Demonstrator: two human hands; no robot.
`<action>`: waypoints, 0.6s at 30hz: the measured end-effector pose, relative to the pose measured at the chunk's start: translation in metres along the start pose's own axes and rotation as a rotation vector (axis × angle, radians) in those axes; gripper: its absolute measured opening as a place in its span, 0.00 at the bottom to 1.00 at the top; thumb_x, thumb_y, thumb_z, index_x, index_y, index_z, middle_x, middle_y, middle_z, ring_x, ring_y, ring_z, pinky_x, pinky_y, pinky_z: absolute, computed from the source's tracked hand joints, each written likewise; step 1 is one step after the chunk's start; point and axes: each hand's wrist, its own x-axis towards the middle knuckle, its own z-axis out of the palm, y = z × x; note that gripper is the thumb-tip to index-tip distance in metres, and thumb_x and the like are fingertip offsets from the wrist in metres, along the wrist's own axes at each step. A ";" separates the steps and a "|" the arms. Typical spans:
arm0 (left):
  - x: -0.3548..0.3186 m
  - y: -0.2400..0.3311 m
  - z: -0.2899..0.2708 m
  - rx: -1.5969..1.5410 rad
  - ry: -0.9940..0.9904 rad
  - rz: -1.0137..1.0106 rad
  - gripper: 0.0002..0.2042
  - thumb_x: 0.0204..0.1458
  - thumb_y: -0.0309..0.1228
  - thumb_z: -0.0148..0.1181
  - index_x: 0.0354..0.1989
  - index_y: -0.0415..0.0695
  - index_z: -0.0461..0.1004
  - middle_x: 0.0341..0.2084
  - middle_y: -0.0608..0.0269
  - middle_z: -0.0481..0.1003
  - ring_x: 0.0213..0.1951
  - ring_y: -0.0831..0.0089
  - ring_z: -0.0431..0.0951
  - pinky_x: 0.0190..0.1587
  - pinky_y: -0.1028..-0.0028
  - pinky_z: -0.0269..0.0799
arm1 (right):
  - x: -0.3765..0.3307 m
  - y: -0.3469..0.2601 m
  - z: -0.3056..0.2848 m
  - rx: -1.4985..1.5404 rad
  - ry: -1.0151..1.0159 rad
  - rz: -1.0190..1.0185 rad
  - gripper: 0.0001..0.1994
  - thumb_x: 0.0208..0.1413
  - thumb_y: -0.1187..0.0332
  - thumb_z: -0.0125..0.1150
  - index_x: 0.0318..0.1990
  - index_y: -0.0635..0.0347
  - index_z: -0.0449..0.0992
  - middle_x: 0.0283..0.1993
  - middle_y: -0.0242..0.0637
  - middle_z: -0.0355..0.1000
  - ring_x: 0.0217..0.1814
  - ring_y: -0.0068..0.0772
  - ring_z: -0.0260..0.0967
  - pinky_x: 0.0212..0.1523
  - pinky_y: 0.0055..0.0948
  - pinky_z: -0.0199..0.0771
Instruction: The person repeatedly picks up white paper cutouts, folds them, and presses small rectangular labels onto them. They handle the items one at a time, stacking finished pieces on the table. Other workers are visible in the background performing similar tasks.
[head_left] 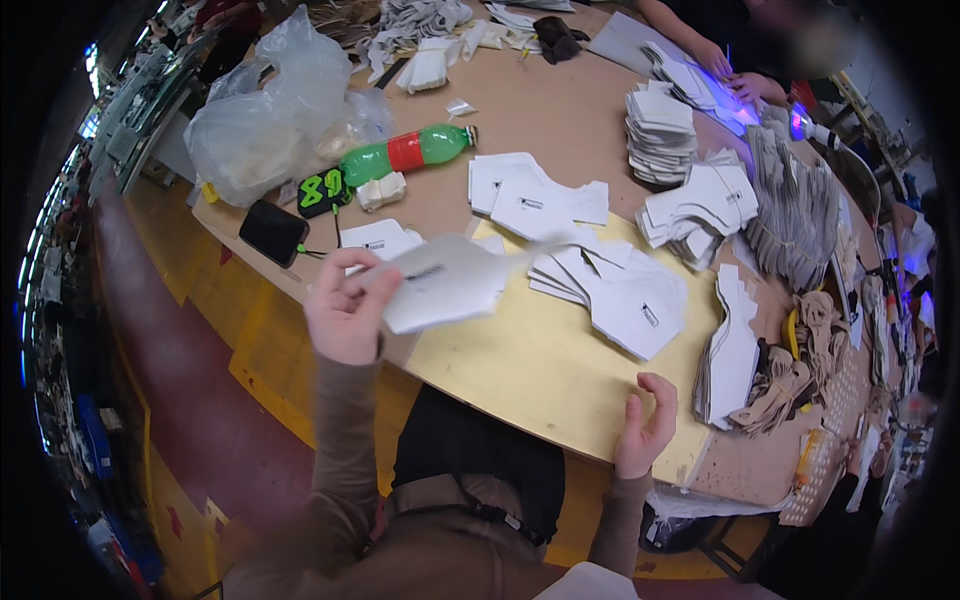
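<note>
At the near edge of the tabletop (560, 380), seen from the head camera, the left hand (345, 310) is raised above the edge, fingers pinched shut on a white cut piece (445, 283) with a small dark label on it; the piece is blurred and hangs in the air, clear of the surface, pointing toward the middle of the tabletop. The right hand (643, 428) sits low at the tabletop's front rim, fingers curled but apart, gripping nothing, thumb side up against the yellow board.

Just beyond the held piece lies a fanned spread of white pieces (620, 290), overlapping one another on the yellow area. Further back sits a second loose cluster of white pieces (530, 195), flat on the brown surface. To the right, a tall stack of white pieces (657, 130) stands beside a tumbled heap of white pieces (705, 205), and a leaning row of grey pieces (795, 215) runs along the right side.

On the left, a green plastic bottle (405, 152) with a red band lies on its side, touching a clear plastic bag (270, 120). A black phone (273, 232) rests near the left edge, a cable plugged into it.

At the far end, another person's hands (735, 75) work under a violet light.
</note>
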 end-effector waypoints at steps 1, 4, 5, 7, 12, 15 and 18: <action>-0.005 0.005 0.014 -0.057 -0.089 -0.066 0.12 0.59 0.19 0.63 0.48 0.38 0.69 0.35 0.58 0.81 0.37 0.81 0.80 0.37 0.82 0.75 | 0.000 -0.003 0.002 0.188 0.020 0.061 0.18 0.61 0.72 0.62 0.57 0.67 0.72 0.53 0.48 0.74 0.54 0.42 0.71 0.58 0.38 0.70; -0.027 0.001 0.060 -0.203 -0.277 -0.285 0.10 0.60 0.19 0.63 0.47 0.38 0.69 0.33 0.58 0.82 0.36 0.82 0.80 0.37 0.83 0.75 | 0.001 -0.015 -0.003 0.540 0.034 0.210 0.25 0.62 0.66 0.62 0.64 0.68 0.66 0.54 0.47 0.74 0.54 0.34 0.71 0.56 0.34 0.71; -0.031 -0.003 0.070 -0.164 -0.351 -0.383 0.11 0.60 0.20 0.63 0.48 0.38 0.70 0.36 0.56 0.82 0.38 0.80 0.81 0.39 0.81 0.76 | 0.001 -0.018 -0.011 0.621 0.015 0.301 0.25 0.62 0.67 0.62 0.64 0.67 0.66 0.54 0.47 0.74 0.53 0.33 0.71 0.55 0.33 0.72; -0.041 -0.017 0.089 -0.106 -0.475 -0.594 0.13 0.60 0.22 0.63 0.51 0.37 0.70 0.42 0.53 0.81 0.43 0.76 0.81 0.44 0.77 0.77 | -0.004 -0.024 -0.030 0.590 0.008 0.511 0.25 0.61 0.71 0.62 0.65 0.66 0.66 0.53 0.47 0.74 0.53 0.31 0.71 0.54 0.31 0.72; -0.071 -0.049 0.100 0.553 -0.549 0.078 0.21 0.54 0.24 0.66 0.57 0.39 0.73 0.60 0.52 0.73 0.64 0.53 0.71 0.64 0.62 0.66 | -0.023 -0.020 -0.057 -0.174 0.073 0.553 0.25 0.55 0.79 0.64 0.62 0.64 0.70 0.51 0.44 0.75 0.52 0.34 0.72 0.51 0.34 0.73; -0.090 -0.060 0.094 0.634 -0.655 0.186 0.16 0.52 0.23 0.66 0.51 0.41 0.78 0.59 0.52 0.73 0.62 0.50 0.72 0.63 0.61 0.67 | -0.036 -0.019 -0.059 -0.443 0.226 0.340 0.21 0.55 0.79 0.63 0.58 0.63 0.74 0.50 0.43 0.76 0.55 0.41 0.72 0.53 0.36 0.71; -0.105 -0.069 0.093 0.705 -0.693 0.228 0.15 0.52 0.24 0.65 0.50 0.44 0.80 0.59 0.53 0.73 0.62 0.49 0.71 0.64 0.56 0.65 | -0.039 -0.021 -0.053 -0.360 0.112 0.174 0.17 0.55 0.78 0.63 0.54 0.61 0.78 0.54 0.42 0.76 0.59 0.45 0.70 0.57 0.40 0.68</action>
